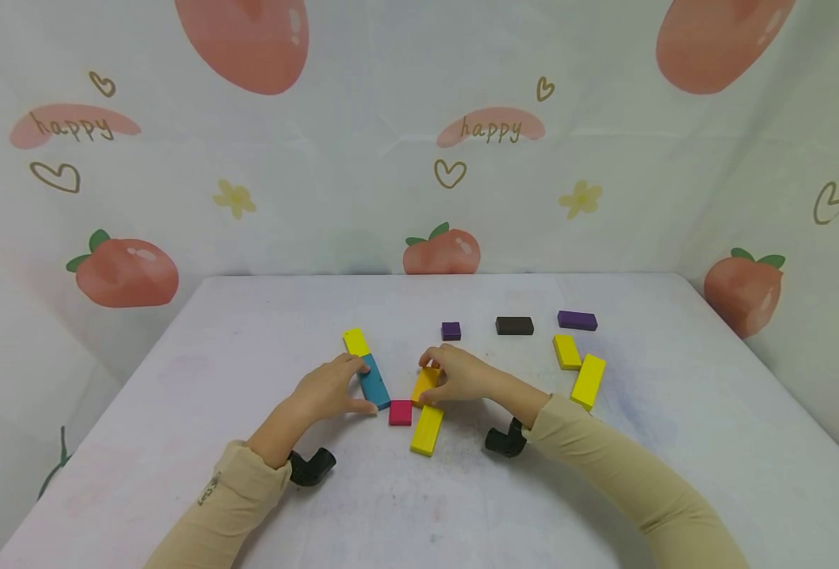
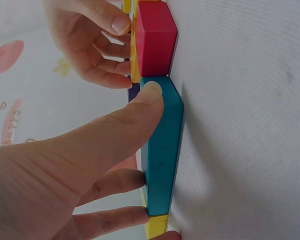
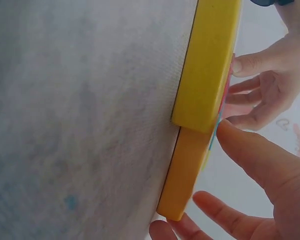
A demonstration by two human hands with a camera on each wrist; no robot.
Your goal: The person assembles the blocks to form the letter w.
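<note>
Fingers, right: narrow, the right hand (image 1: 460,374) holding one orange block (image 1: 426,383), fingertips curled round its far end and thumb at its near end.
Fingers, left: wide, the left hand (image 1: 325,387) touching one blue block (image 1: 374,383), thumb straight by its near end, the other fingertips along it toward its far end.
Joined to blue: two blocks, a yellow block (image 1: 355,341) at the far end and a red block (image 1: 400,412) at the near end.
Joined to orange: one longer yellow block (image 1: 427,431) at its near end, pointing toward the surface's near edge.
Red's place: between the near ends of blue and orange; whether it touches the orange I cannot tell.
Toward the far edge: three apart in a loose row, a small purple block (image 1: 451,331), a dark block (image 1: 515,325) and a long purple block (image 1: 577,320).
Toward the far right corner: two more, a short yellow block (image 1: 566,352) and a long yellow block (image 1: 588,382), corners close together.
Block count: ten; four yellow, two purple, one each of blue, red, orange and dark.
Wrists: two black fittings (image 1: 313,466), one at each; two tan sleeves (image 1: 220,498) crossing the near part.
Surface: one white tabletop (image 1: 263,316).
Behind its far edge: one printed backdrop (image 1: 363,190), two yellow flowers, two "happy" words.
</note>
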